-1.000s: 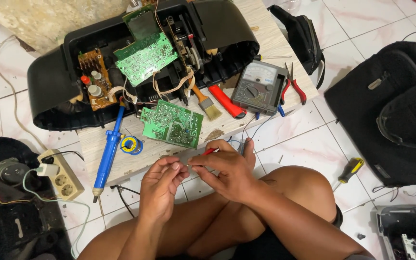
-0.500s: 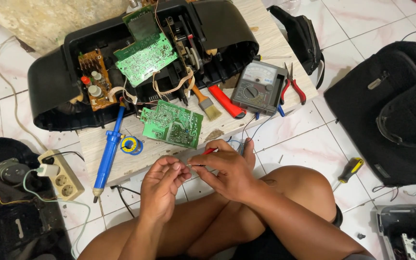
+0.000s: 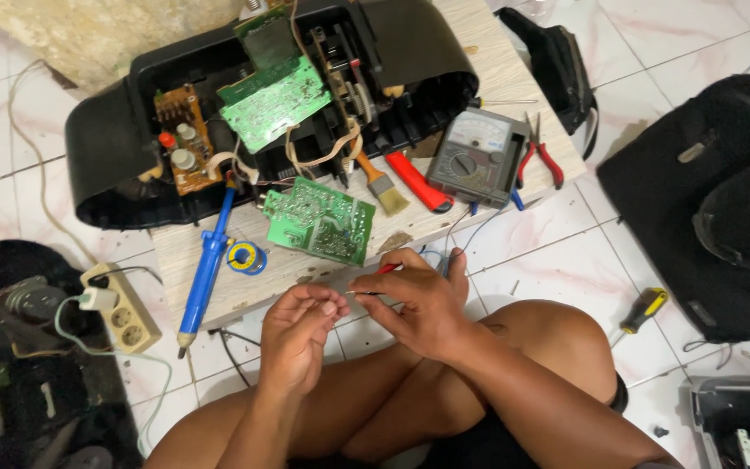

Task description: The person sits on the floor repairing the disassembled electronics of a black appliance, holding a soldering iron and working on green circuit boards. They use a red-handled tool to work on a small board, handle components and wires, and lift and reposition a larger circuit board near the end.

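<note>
Hands are held together just in front of the loose green circuit board (image 3: 319, 220): a thin wire (image 3: 359, 293) is pinched between the closed fingertips of the left hand (image 3: 299, 334), and a red-handled probe (image 3: 385, 269) is gripped in the closed right hand (image 3: 414, 304). Work appears to be in mid-course; the black player casing (image 3: 271, 104) beyond the board lies opened, its boards exposed, nothing reassembled. No package is seen; right of the board a grey multimeter (image 3: 476, 156) shows its pale dial.

On the wooden board (image 3: 496, 61): opened black radio case (image 3: 115, 148), green circuit board (image 3: 319, 220), blue soldering iron (image 3: 206, 269), brush (image 3: 379, 184), grey multimeter (image 3: 475, 156), red pliers (image 3: 542, 158). On the tiles: power strip (image 3: 123, 308), black bag (image 3: 713, 200).
</note>
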